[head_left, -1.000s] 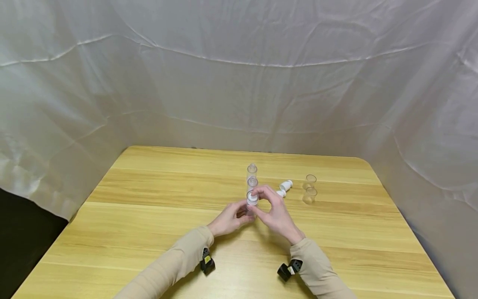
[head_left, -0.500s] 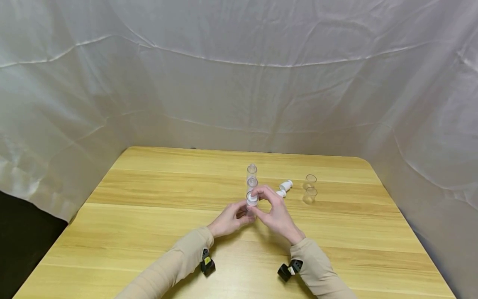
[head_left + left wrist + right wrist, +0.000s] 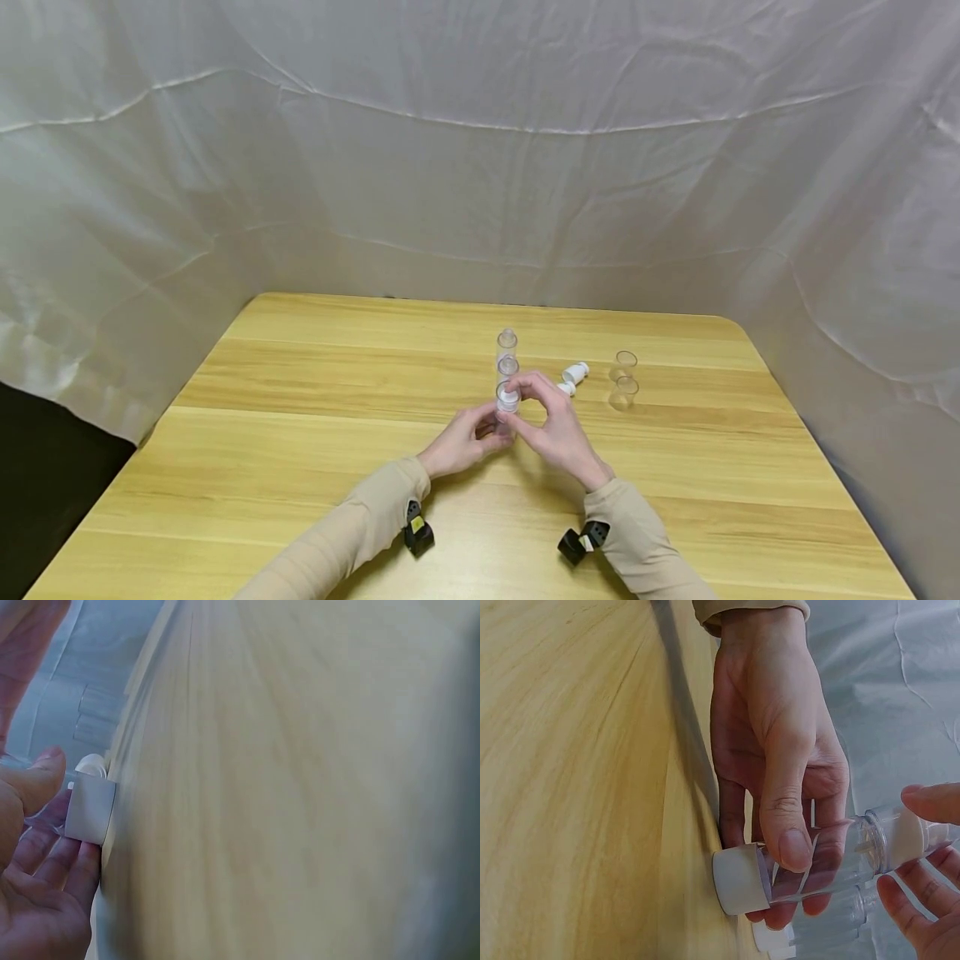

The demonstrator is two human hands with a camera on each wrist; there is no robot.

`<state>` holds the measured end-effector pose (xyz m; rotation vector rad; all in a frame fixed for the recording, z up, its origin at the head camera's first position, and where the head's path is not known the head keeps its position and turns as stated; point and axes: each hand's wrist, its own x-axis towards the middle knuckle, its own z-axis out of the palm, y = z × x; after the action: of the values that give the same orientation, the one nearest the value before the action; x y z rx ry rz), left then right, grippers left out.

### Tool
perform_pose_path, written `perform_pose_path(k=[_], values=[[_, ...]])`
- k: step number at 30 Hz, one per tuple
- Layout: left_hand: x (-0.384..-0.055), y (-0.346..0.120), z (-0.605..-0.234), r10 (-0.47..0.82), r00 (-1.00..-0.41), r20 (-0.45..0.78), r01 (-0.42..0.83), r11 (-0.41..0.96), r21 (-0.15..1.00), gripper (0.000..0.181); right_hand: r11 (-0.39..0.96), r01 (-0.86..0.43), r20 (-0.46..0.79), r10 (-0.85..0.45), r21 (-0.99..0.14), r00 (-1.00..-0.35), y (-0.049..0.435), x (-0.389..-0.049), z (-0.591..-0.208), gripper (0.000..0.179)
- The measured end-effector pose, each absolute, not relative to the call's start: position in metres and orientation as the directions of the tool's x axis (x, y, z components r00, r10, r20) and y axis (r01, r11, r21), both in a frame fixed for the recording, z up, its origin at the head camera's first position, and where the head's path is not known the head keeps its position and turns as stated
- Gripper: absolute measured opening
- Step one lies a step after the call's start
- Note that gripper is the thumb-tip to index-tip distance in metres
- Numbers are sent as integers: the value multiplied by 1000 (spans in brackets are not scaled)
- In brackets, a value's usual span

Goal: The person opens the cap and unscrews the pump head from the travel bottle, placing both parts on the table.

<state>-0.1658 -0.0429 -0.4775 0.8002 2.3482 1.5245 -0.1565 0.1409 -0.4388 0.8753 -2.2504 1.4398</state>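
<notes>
A clear cylindrical bottle (image 3: 821,862) with a white base (image 3: 739,881) stands on the table between both hands. My left hand (image 3: 461,437) grips its lower body, thumb on one side and fingers behind. At its top, my right hand (image 3: 551,421) pinches a clear cylindrical piece with a white piece (image 3: 906,834) inside; thumb and fingertips lie on opposite sides. In the left wrist view the white base (image 3: 91,810) shows beside the left fingers. Just beyond the hands stand two more clear bottles, the nearer one (image 3: 507,367) and the farther one (image 3: 507,342).
Two white pump heads lie right of the bottles, one (image 3: 575,372) in full view and one (image 3: 567,388) partly behind the right hand. Farther right stand two clear cups, a far one (image 3: 625,365) and a near one (image 3: 622,393). Pale cloth (image 3: 480,192) hangs behind the wooden table (image 3: 300,383).
Both hands stay nearly still, with the same hold on the bottle. Between the right fingertips, the white piece inside the clear piece shows less than before. Nothing else has visibly moved.
</notes>
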Motion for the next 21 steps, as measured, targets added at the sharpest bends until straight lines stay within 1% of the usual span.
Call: perform_pose_path(k=[13, 21], values=[[-167, -42, -480, 555, -824, 113, 327, 304, 895, 43, 279, -647, 565, -322, -710, -759, 141, -155, -439, 34], [-167, -43, -479, 559, -820, 120, 338, 306, 890, 44, 270, -662, 583, -320, -699, -747, 142, -157, -441, 33]])
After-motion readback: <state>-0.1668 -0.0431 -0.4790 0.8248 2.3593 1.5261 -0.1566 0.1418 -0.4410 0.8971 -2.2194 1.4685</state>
